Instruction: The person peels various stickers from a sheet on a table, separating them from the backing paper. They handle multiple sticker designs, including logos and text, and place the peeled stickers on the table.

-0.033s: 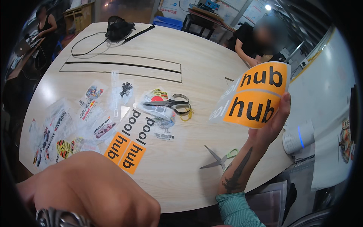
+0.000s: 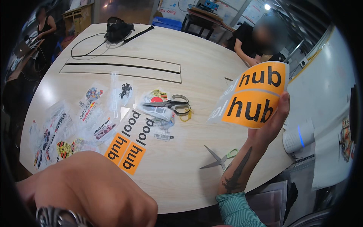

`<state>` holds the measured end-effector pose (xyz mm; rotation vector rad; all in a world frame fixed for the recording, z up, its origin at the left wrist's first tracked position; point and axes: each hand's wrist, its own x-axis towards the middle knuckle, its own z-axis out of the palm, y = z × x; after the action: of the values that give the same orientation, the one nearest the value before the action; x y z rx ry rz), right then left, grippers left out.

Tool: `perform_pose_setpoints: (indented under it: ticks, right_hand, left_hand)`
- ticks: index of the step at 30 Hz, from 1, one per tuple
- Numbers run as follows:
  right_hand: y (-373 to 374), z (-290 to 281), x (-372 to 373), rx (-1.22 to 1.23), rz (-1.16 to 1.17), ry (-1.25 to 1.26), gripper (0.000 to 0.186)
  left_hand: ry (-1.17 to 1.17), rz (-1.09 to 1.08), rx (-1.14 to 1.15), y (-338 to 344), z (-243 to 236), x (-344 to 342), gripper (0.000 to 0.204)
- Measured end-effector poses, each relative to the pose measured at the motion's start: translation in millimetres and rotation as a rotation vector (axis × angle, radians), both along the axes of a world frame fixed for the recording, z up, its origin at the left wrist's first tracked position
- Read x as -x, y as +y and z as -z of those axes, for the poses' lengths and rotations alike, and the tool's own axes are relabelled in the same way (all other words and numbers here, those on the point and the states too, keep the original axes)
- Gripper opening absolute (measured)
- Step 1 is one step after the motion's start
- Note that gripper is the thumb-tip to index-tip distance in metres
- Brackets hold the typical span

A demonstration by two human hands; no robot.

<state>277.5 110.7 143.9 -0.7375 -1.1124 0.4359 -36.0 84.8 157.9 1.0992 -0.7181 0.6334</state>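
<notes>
From afar I see the right hand [image 2: 278,117] pinching a raised sheet [image 2: 250,108] toward the desk's [image 2: 181,159] right edge, the left hand [image 2: 94,185], grip hidden, nearer the flat sheet [image 2: 130,154] slanting away rightward.

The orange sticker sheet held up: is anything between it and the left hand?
Nothing visible stands between the left hand and the orange sticker sheet in the right hand; the green-handled scissors lie lower, on the table.

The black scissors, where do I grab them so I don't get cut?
Black scissors: probably best by the two handle loops, with your fingers coming from the right. They lie flat, loops toward the right and blades pointing left over printed sheets, so that side keeps you off the edges.
</notes>
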Motion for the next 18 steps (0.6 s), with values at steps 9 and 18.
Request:
perform_pose_setpoints:
  ticks: [9, 18]
  right_hand:
    - [2.8, -5.8, -0.4, -0.008, 0.061, -0.053, 0.044]
    - [1.4, -4.9, 5.8, 0.026, 0.125, 0.014, 0.044]
  left_hand:
    - [-0.004, -0.305, -0.004, 7.2, 5.8, -25.2, 0.057]
    - [0.135, -0.853, -0.076, -0.6, 17.0, -21.9, 0.082]
